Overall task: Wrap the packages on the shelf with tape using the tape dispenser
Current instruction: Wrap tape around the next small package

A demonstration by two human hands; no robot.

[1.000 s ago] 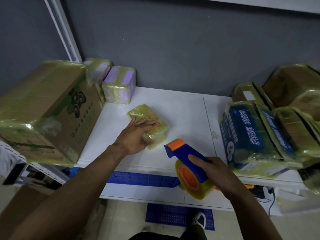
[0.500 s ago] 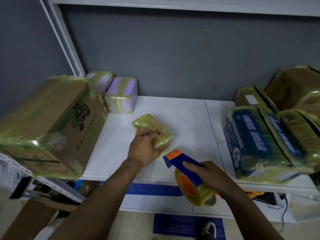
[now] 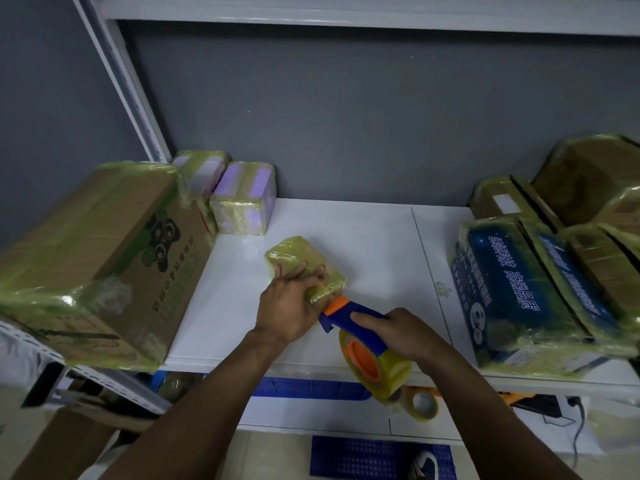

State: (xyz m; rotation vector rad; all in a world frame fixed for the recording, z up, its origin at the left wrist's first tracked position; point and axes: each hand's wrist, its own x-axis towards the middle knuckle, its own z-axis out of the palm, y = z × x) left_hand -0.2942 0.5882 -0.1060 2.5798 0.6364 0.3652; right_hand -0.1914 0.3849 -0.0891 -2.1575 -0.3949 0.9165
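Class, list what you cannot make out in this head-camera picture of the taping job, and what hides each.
Head view:
- Small package: near part hidden under the left hand.
- Tape dispenser in the right hand: whether its tape touches the package, hidden by the left hand.
- Brown box: cut off by the right edge.
- Large carton: print too small to read.

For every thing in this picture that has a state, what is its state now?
small package: tape-wrapped, lying on the shelf under the left hand
left hand: fingers spread on the package
tape dispenser: gripped by the right hand, orange tip at the package's near edge
large cardboard box: tape-wrapped
blue box: tape-wrapped
purple packages: tape-wrapped
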